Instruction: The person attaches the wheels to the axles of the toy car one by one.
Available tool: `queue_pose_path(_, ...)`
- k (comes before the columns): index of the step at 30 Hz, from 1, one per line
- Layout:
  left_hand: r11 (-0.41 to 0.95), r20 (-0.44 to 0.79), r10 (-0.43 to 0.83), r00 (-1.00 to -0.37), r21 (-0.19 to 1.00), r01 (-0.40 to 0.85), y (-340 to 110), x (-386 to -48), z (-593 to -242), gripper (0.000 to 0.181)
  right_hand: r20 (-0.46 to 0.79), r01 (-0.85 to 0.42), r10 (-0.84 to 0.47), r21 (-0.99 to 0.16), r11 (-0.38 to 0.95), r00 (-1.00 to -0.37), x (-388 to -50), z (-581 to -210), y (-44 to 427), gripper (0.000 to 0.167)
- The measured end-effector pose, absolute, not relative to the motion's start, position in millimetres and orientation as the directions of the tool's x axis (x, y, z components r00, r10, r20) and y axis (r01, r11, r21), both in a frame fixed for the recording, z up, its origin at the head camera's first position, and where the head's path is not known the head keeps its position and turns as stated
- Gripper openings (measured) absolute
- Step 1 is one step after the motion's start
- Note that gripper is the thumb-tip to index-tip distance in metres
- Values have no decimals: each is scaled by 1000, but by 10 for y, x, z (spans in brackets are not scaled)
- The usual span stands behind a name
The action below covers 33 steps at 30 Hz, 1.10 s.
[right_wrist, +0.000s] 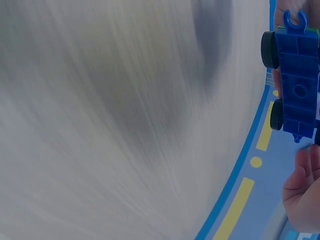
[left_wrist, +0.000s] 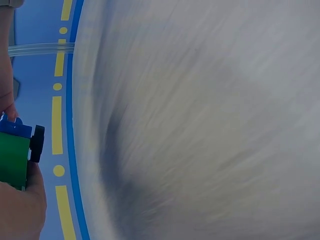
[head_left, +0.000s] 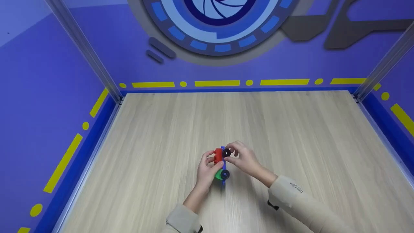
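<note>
A small toy car with a blue chassis is held up on its side over the table. My left hand grips it by its red block, thumb in front and fingers behind. Below the thumb shows a green block, with a black wheel beside it. My right hand pinches another black wheel at the car's far end between thumb and fingers. In the right wrist view the chassis shows its underside, with a blue hook at one end; the right edge cuts off part of it.
The wood-grain table lies beneath both hands. Blue-purple panels with yellow marks stand at the back and both sides, joined by metal corner posts.
</note>
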<state>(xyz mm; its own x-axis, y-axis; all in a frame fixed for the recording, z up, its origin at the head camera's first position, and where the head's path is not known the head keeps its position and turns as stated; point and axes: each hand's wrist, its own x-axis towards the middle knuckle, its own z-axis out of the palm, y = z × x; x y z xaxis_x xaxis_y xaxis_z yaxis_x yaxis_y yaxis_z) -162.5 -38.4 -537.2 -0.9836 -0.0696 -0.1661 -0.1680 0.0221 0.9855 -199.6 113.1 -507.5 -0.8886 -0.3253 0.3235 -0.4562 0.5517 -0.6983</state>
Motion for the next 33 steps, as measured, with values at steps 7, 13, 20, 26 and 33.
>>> queue_pose_path(7,25,-155,-36,-987,987,-156,-386,-1618,-5380,54,345,-491,-352,-662,566,-870,-1972,-5059,1133,29)
queue_pose_path(13,-3,-159,50,-986,987,-159,-408,-1548,-5207,57,359,-507,-358,-639,578,-862,-1963,-5069,1137,26)
queue_pose_path(20,-12,-149,85,-985,989,-150,-411,-1489,-5087,58,378,-522,-361,-644,559,-853,-1955,-5077,1136,25)
queue_pose_path(26,-16,-144,102,-984,989,-147,-427,-1548,-5273,62,369,-512,-356,-660,550,-858,-1943,-5078,1127,25)
queue_pose_path(33,3,-107,129,-986,994,-107,-441,-1570,-5380,67,358,-485,-329,-693,533,-874,-1918,-5091,1109,23)
